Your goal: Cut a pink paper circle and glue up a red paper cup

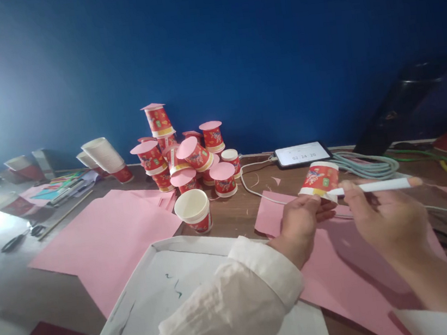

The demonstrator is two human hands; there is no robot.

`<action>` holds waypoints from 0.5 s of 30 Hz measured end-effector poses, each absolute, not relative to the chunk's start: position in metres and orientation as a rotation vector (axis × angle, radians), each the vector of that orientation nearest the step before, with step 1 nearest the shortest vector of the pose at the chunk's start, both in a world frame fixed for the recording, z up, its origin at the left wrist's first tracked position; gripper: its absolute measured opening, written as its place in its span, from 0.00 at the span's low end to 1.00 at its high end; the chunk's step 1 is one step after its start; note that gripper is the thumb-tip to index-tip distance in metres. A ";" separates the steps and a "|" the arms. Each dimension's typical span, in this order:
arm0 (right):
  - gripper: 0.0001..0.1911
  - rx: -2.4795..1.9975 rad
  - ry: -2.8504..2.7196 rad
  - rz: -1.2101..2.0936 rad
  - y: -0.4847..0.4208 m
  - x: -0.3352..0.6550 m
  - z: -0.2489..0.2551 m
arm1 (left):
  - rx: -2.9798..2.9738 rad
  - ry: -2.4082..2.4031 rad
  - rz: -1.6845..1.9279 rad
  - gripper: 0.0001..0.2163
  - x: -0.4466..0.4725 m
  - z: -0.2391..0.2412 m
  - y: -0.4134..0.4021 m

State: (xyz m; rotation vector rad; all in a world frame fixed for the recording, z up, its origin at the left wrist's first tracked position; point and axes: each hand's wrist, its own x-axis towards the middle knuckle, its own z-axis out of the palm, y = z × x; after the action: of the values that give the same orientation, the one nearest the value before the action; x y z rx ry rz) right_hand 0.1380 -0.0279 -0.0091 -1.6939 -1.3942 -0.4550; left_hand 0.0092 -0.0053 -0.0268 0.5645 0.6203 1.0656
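Note:
A red printed paper cup point(317, 176) is tilted with its wide rim downward, and the fingers of my left hand point(302, 224) grip it at that rim. Between thumb and fingers, my right hand point(391, 219) pinches a white marker point(382, 185) with an orange end. The marker's tip points left and meets the cup near its lower rim, by a yellow patch. Beneath both hands lies a pink paper sheet point(345, 278). To the left, a pair of nested cups point(193, 211) stands mouth up.
Red cups topped with pink paper pieces point(193, 152) are piled against the blue wall. Behind my hands lie a phone point(302, 154) and a coiled cable point(367, 165). Leftward are pink sheets point(109, 237), scissors point(22, 237) and stacked cups point(107, 159). A white box lid point(151, 309) sits in front.

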 end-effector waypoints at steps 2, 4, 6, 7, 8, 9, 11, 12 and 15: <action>0.26 -1.687 -1.385 -0.469 -0.028 0.138 -0.009 | 0.567 0.624 1.067 0.09 0.010 -0.028 -0.005; 0.25 -1.677 -1.377 -0.482 -0.029 0.137 -0.009 | 0.574 0.623 1.066 0.09 0.010 -0.029 -0.005; 0.25 -1.681 -1.371 -0.489 -0.029 0.137 -0.009 | 0.589 0.610 1.066 0.10 0.010 -0.030 -0.005; 0.25 -1.687 -1.370 -0.486 -0.029 0.137 -0.009 | 0.597 0.604 1.065 0.11 0.010 -0.030 -0.005; 0.25 -1.690 -1.368 -0.480 -0.029 0.137 -0.009 | 0.605 0.599 1.065 0.11 0.010 -0.031 -0.005; 0.25 -1.692 -1.367 -0.470 -0.029 0.137 -0.009 | 0.610 0.598 1.064 0.11 0.010 -0.030 -0.005; 0.25 -1.682 -1.364 -0.460 -0.029 0.136 -0.008 | 0.606 0.605 1.065 0.10 0.010 -0.030 -0.005; 0.25 -1.674 -1.362 -0.461 -0.029 0.135 -0.008 | 0.599 0.607 1.067 0.09 0.010 -0.029 -0.006; 0.25 -1.663 -1.352 -0.485 -0.029 0.134 -0.008 | 0.577 0.606 1.068 0.07 0.009 -0.027 -0.006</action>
State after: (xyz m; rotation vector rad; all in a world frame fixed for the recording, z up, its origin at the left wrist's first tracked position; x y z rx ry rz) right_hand 0.1339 -0.0286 -0.0078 -1.6627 -1.3523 -0.4849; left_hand 0.0090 -0.0062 -0.0265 0.5769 0.6062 1.0683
